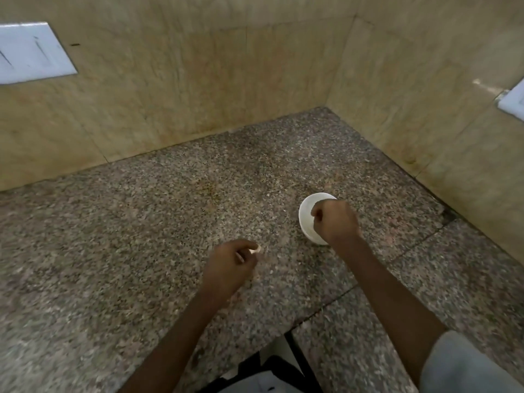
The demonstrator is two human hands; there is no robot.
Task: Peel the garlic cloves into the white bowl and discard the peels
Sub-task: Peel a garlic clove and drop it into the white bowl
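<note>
The left hand (229, 265), near the bowl (304, 211), pinches a pale clove (254, 250) in its grip. The right hand (334, 219) is curled over the bowl; whether its grip holds anything I cannot tell. A loose pinch could drop the clove short of the bowl

Your white bowl (305, 222) stands upright on the speckled counter (141, 236), small and round, its right and near parts hidden under your right hand (336, 221). A pale garlic clove (255, 249), small and blurred, is pinched at the fingertips of your left hand (229, 265), left of the bowl and apart from it.
</note>
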